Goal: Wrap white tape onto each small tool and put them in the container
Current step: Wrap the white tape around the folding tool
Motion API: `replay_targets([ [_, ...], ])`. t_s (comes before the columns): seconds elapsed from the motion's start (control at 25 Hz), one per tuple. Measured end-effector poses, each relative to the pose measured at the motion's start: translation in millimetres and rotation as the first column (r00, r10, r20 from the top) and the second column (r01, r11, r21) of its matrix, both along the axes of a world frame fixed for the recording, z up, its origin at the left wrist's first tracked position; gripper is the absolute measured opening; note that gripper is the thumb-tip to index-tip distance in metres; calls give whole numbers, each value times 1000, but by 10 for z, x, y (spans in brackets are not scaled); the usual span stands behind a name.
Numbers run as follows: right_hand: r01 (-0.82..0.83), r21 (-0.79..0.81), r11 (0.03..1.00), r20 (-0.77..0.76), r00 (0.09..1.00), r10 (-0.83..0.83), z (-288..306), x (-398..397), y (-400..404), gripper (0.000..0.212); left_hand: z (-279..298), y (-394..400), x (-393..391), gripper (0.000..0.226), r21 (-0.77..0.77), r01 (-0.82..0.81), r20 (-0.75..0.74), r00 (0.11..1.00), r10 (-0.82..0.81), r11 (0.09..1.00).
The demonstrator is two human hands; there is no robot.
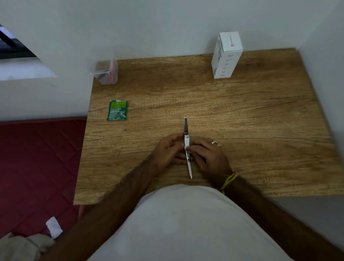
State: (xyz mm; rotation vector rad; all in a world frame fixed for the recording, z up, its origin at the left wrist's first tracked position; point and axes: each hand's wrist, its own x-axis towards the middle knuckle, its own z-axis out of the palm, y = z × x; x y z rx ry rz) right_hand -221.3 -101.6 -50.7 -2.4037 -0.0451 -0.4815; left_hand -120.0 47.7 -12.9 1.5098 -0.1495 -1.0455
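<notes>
My desk [247, 118] is wood-grain board, matt, with dark streaks running across it. The small tool [186, 127] between my fingers is metal with a dull shine at its far end, and the tape [187, 144] around its middle looks thin, white and matt. The container [105, 71] is clear, smooth plastic. The box [226, 57] is white card. The packet [117, 110] is glossy green foil or plastic, its top edge torn.

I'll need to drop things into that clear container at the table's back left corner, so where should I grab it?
Grip the clear container around its side walls from the right: it stands upright and its left side overhangs the wooden table edge.
</notes>
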Motion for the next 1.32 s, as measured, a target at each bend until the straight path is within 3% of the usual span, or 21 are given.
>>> replay_targets([
  [0.44, -40, -16, 999, -3, 999, 39, 62, -36, 30, 14, -13, -27, 6, 32, 20, -21, 27, 999, 20, 1000],
  [0.8, -67, 79, 995, -33, 997, 70, 95, -51, 5, 14, -45, -38, -1, 33, 23, -54, 58, 997, 53, 998],
  [1.0, -156, 66, 986, -64, 985, 160, 88, -55, -65, 15, -38, -37, -7, 33, 39, -48, 78, 996, 45, 998],
  [1.32, -143, 27, 989, -69, 987, 145, 79, -112, -74, 19, -31, -46, -9, 33, 35, -48, 80, 996, 45, 998],
])
